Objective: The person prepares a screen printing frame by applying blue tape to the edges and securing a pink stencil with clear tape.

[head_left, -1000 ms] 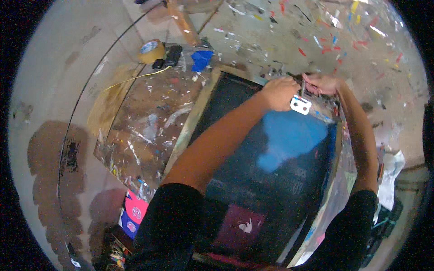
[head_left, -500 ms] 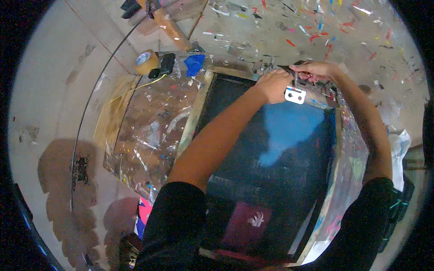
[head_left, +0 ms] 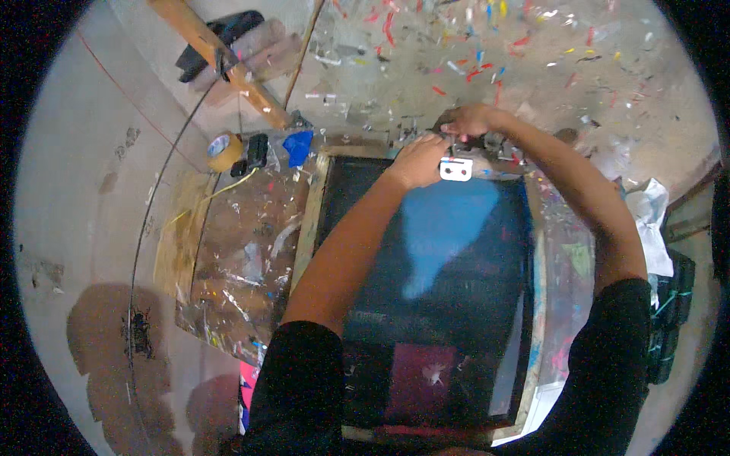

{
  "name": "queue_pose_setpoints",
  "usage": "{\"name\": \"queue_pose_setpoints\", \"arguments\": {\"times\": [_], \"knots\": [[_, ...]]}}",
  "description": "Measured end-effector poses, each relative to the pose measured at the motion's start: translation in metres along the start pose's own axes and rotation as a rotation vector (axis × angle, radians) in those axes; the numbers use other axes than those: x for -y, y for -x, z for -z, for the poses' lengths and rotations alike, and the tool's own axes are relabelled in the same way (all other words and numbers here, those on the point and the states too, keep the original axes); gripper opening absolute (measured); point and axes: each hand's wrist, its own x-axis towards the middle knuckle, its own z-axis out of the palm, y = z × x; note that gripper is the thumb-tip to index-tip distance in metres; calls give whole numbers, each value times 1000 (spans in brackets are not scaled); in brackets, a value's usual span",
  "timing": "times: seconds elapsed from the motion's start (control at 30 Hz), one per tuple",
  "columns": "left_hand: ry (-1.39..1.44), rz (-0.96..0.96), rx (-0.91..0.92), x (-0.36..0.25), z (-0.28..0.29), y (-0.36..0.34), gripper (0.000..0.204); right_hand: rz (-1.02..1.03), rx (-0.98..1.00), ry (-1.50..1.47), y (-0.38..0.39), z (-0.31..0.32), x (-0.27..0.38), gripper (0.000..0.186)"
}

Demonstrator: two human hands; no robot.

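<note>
A screen-printing frame [head_left: 537, 304] with a pale wooden rim lies before me, its dark mesh [head_left: 456, 251] showing a lit blue patch and a maroon rectangle. At its far edge, my left hand [head_left: 420, 161] is closed over the rail, fingertips beside a white plate [head_left: 456, 173] with two dark round spots. Just beyond, the fingers of my right hand [head_left: 475, 121] are curled on a dark metal clamp [head_left: 494, 144] behind the plate. My hands partly hide the clamp, and the right fingertips are hard to make out.
Left of the frame is a paint-spattered board [head_left: 243, 266]. A roll of tan tape [head_left: 223, 153], a small black device [head_left: 258, 150] and a blue scrap [head_left: 298, 147] lie at its far end. White cloth [head_left: 650, 220] and dark cases [head_left: 669, 304] stand at right.
The whole view has shifted, so the frame and both hands appear farther left and more upright. Both hands stay at the far edge by the clamp; the right fingers have moved slightly on it.
</note>
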Motion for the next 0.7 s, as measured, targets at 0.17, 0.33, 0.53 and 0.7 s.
{"name": "queue_pose_setpoints", "arguments": {"times": [0.17, 0.33, 0.53, 0.7], "knots": [[222, 50, 97, 20, 9, 16, 59, -116, -368, 519, 121, 4, 156, 47], [-37, -43, -76, -45, 113, 113, 57, -144, -261, 289, 328, -47, 237, 43], [-79, 842, -214, -182, 189, 319, 40, -793, -426, -363, 481, -237, 248, 46], [94, 1357, -153, -278, 187, 435, 61, -977, -513, -926, 487, -315, 264, 69]]}}
